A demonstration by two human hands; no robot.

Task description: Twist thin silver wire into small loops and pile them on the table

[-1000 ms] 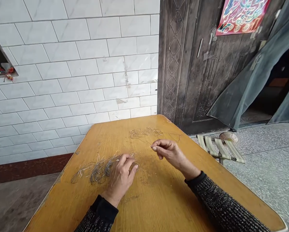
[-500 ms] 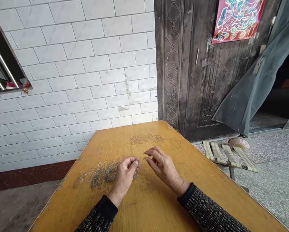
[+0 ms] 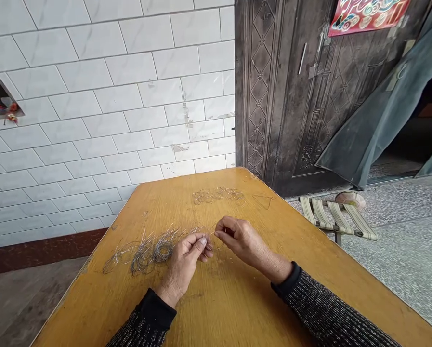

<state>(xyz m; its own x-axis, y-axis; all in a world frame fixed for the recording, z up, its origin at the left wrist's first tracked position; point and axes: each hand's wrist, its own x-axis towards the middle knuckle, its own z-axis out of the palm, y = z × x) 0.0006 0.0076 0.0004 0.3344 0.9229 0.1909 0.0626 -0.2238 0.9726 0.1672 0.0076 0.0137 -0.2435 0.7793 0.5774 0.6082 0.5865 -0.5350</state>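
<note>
Over the middle of the wooden table (image 3: 233, 299), my left hand (image 3: 187, 262) pinches a thin wire (image 3: 212, 234) between thumb and forefinger. Just to its right, the thumb and fingertips of my right hand (image 3: 239, 239) are closed on the same wire. The wire is very fine, and its full shape is hard to make out. Beside and behind my left hand lie loose coils of grey wire (image 3: 162, 250), with stray ends sticking up. Farther back on the table sits a row of small wire loops (image 3: 219, 194). A bent wire triangle (image 3: 263, 200) rests to their right.
A white tiled wall (image 3: 129, 125) stands at the table's far left. Behind the far right corner is a dark carved door (image 3: 291, 120), with a grey curtain (image 3: 374, 130) beside it. A folding stool with striped straps (image 3: 334, 217) stands on the floor to the right.
My right fingers, apart half a second ago, have closed on the wire near my left fingertips. The view has tipped downward a little. The coils and loops keep their places on the table.
</note>
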